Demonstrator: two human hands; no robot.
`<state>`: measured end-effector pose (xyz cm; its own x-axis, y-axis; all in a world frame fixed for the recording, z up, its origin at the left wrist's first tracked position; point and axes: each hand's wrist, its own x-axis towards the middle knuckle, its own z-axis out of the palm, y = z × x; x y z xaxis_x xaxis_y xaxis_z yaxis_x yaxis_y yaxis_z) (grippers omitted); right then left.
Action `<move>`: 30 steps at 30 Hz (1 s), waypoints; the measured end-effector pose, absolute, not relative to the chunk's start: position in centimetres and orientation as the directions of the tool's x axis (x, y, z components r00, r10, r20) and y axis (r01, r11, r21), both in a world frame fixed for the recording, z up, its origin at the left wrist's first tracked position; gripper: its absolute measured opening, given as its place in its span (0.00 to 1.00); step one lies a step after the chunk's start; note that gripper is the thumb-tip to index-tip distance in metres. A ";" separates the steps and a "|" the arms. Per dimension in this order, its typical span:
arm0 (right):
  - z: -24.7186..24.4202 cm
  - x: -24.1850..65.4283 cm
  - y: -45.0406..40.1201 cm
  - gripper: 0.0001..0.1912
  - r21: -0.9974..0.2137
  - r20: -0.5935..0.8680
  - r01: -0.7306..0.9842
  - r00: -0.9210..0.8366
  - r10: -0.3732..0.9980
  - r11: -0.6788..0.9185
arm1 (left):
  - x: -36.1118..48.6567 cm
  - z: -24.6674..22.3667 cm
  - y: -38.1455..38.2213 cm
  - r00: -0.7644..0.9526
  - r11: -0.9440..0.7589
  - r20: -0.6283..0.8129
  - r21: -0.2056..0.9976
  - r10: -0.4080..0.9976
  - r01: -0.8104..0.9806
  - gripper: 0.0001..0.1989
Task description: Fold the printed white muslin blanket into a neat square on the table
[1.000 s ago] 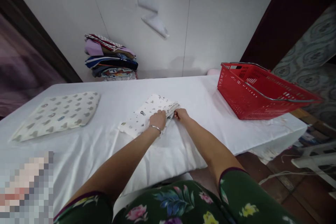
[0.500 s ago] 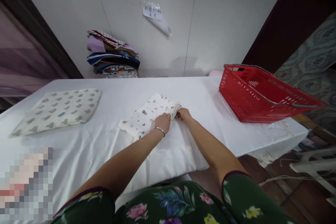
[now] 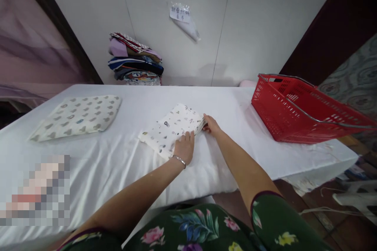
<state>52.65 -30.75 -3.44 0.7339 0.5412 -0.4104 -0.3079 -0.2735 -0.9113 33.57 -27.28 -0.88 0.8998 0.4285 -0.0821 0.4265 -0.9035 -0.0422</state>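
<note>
A folded white cloth [image 3: 173, 123] with small grey and dark prints lies on the table in front of me. My left hand [image 3: 185, 148], with a silver bracelet at the wrist, rests on its near right part, fingers stretched out over the fabric. At the right edge, where several layers show, my right hand [image 3: 211, 124] pinches the cloth between thumb and fingers. Further left is another folded cloth [image 3: 84, 114], cream with grey pear-like shapes; neither hand touches it.
A red plastic basket [image 3: 297, 121] with metal handles stands at the table's right end. Against the wall rises a pile of folded fabrics [image 3: 135, 60]. The white tablecloth [image 3: 118, 172] is wrinkled near me. A pixelated patch covers something at the lower left.
My left hand has slid back from the cloth's right corner, its fingers now straighter. The layered edge by my right hand lies flatter. The whole view has shifted slightly.
</note>
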 end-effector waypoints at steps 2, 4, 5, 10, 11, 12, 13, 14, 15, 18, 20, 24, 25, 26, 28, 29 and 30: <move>-3.2 53.1 -30.3 0.20 -0.908 -0.407 -0.274 0.755 0.514 -0.317 | 33.0 -1.4 -27.8 0.901 -0.903 -0.067 -0.065 0.428 0.424 0.30; -3.0 53.3 -29.9 0.15 -0.902 -0.409 -0.260 0.771 0.487 -0.346 | 32.5 -1.8 -27.9 0.901 -0.902 -0.048 -0.060 0.431 0.428 0.31; -2.9 53.4 -29.7 0.12 -0.899 -0.412 -0.258 0.775 0.479 -0.354 | 32.2 -1.9 -27.7 0.905 -0.905 -0.035 -0.050 0.425 0.423 0.31; -2.8 52.6 -30.6 0.07 -0.905 -0.402 -0.240 0.752 0.523 -0.352 | 29.9 -1.8 -25.2 0.949 -0.949 -0.019 0.017 0.316 0.316 0.31; -2.9 52.3 -31.1 0.07 -0.902 -0.411 -0.239 0.729 0.547 -0.358 | 29.2 -1.8 -24.6 0.957 -0.956 -0.017 0.016 0.291 0.291 0.31; -3.0 52.1 -31.6 0.08 -0.898 -0.424 -0.242 0.703 0.571 -0.368 | 28.4 -1.9 -24.1 0.964 -0.964 -0.016 0.010 0.266 0.266 0.31; -3.2 51.8 -32.1 0.08 -0.890 -0.441 -0.246 0.673 0.594 -0.383 | 27.7 -2.1 -23.9 0.970 -0.971 -0.017 0.006 0.241 0.241 0.32; -3.4 51.6 -32.6 0.08 -0.883 -0.458 -0.247 0.641 0.616 -0.399 | 27.0 -2.3 -23.8 0.976 -0.976 -0.020 0.005 0.219 0.219 0.31; -3.6 51.6 -33.0 0.08 -0.876 -0.472 -0.244 0.609 0.638 -0.415 | 26.4 -2.6 -24.0 0.979 -0.979 -0.018 0.009 0.204 0.204 0.31; -3.7 51.8 -33.6 0.09 -0.849 -0.510 -0.190 0.538 0.671 -0.493 | 25.1 -2.9 -24.7 0.983 -0.984 0.052 0.046 0.174 0.172 0.31; -3.5 52.2 -33.6 0.10 -0.819 -0.529 -0.118 0.537 0.658 -0.562 | 24.4 -2.6 -24.4 0.971 -0.983 0.167 0.106 0.168 0.152 0.30; -2.6 52.8 -33.1 0.15 -0.760 -0.526 0.029 0.559 0.641 -0.649 | 22.4 -1.9 -20.3 0.779 -0.880 0.429 0.346 0.457 0.326 0.23; -2.3 52.9 -32.8 0.17 -0.746 -0.513 0.073 0.571 0.641 -0.662 | 21.8 -2.0 -18.8 0.687 -0.795 0.420 0.439 0.593 0.418 0.21; -2.1 52.9 -32.5 0.19 -0.723 -0.494 0.128 0.591 0.638 -0.678 | 21.3 -2.1 -17.1 0.594 -0.676 0.352 0.538 0.723 0.504 0.19; -1.8 53.0 -31.7 0.23 -0.645 -0.437 0.271 0.637 0.635 -0.715 | 20.7 -2.6 -14.2 0.466 -0.426 0.129 0.663 0.875 0.616 0.17; -1.7 52.9 -31.3 0.25 -0.594 -0.405 0.344 0.653 0.640 -0.727 | 20.7 -2.9 -12.9 0.436 -0.346 0.046 0.685 0.899 0.641 0.16; -1.5 52.9 -30.9 0.26 -0.546 -0.375 0.409 0.661 0.650 -0.731 | 20.8 -3.1 -11.9 0.424 -0.306 -0.006 0.683 0.906 0.663 0.16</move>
